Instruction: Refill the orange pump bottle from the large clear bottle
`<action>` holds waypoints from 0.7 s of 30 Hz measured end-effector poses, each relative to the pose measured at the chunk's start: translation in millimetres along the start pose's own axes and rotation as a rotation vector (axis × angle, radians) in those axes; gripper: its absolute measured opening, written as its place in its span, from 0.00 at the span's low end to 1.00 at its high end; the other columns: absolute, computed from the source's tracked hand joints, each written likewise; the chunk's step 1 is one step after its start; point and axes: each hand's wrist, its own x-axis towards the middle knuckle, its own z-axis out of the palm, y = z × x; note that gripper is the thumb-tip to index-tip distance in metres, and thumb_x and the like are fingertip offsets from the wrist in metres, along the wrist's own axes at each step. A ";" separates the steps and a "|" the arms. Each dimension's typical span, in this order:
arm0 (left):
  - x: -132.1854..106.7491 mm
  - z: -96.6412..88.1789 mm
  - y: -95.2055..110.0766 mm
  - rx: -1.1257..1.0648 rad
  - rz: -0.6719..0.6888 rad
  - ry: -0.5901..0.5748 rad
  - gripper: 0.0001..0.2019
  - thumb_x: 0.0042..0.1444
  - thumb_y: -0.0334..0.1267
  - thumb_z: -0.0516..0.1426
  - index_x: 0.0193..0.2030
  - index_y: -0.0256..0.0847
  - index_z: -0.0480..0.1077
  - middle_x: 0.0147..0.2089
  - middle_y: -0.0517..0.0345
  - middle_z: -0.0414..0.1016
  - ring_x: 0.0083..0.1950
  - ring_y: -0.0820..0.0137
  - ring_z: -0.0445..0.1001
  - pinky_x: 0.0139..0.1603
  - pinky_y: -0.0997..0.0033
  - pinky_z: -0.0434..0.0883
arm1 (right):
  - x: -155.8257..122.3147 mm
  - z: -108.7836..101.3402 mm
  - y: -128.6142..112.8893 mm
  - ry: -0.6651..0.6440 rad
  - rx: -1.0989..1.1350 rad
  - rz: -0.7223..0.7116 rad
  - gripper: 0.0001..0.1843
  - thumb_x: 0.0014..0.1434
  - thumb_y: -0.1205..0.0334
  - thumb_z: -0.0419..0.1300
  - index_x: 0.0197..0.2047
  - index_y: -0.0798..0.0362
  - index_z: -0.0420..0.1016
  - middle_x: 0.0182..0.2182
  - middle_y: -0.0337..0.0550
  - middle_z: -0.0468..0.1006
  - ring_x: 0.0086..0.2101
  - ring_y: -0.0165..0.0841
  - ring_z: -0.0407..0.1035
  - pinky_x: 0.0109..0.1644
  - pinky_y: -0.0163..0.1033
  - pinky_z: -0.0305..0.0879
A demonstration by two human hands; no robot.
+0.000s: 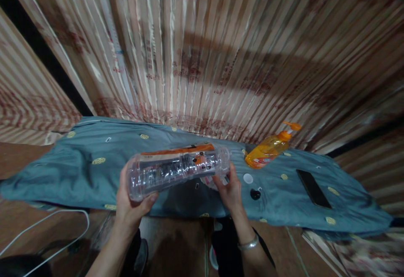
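A large clear plastic bottle (178, 170) with an orange and cream label lies nearly level above the blue cloth, its neck to the right. My left hand (131, 197) grips its wide base, the thumb on the near side. At the neck end, my right hand (229, 186) is closed near the mouth, with a pale, crumpled-looking piece (214, 181) under its fingers that I cannot make out clearly. Just right of that hand, a white disc (248, 178) and a small black object (255, 194) rest on the cloth.
A pump bottle of orange liquid (267, 151) stands towards the back right. Farther right lies a black phone (313, 188). The patterned blue cloth (78, 176) covers a long low surface against a pleated curtain (195, 58). A white cable (57, 211) loops at the lower left.
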 end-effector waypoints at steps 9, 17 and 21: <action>-0.4 -4.3 4.0 0.015 -0.018 -0.012 0.53 0.41 0.57 0.80 0.74 0.44 0.71 0.71 0.40 0.81 0.71 0.40 0.81 0.72 0.46 0.79 | -0.6 -0.6 -0.7 -0.010 0.027 0.022 0.41 0.64 0.45 0.72 0.75 0.51 0.74 0.53 0.54 0.93 0.49 0.51 0.89 0.51 0.49 0.86; -11.5 17.9 24.0 0.023 -0.031 0.107 0.54 0.41 0.68 0.78 0.72 0.44 0.73 0.72 0.40 0.79 0.75 0.37 0.76 0.81 0.39 0.70 | 0.7 -0.8 -5.1 -0.032 0.064 -0.007 0.37 0.66 0.46 0.72 0.73 0.50 0.77 0.57 0.54 0.92 0.54 0.51 0.88 0.58 0.52 0.86; -11.7 19.3 24.0 0.010 -0.016 0.117 0.54 0.40 0.68 0.78 0.72 0.45 0.74 0.72 0.40 0.79 0.77 0.35 0.75 0.83 0.36 0.67 | 3.1 -0.6 -6.4 -0.026 0.071 -0.015 0.35 0.65 0.48 0.72 0.73 0.48 0.79 0.57 0.52 0.92 0.55 0.50 0.88 0.59 0.51 0.87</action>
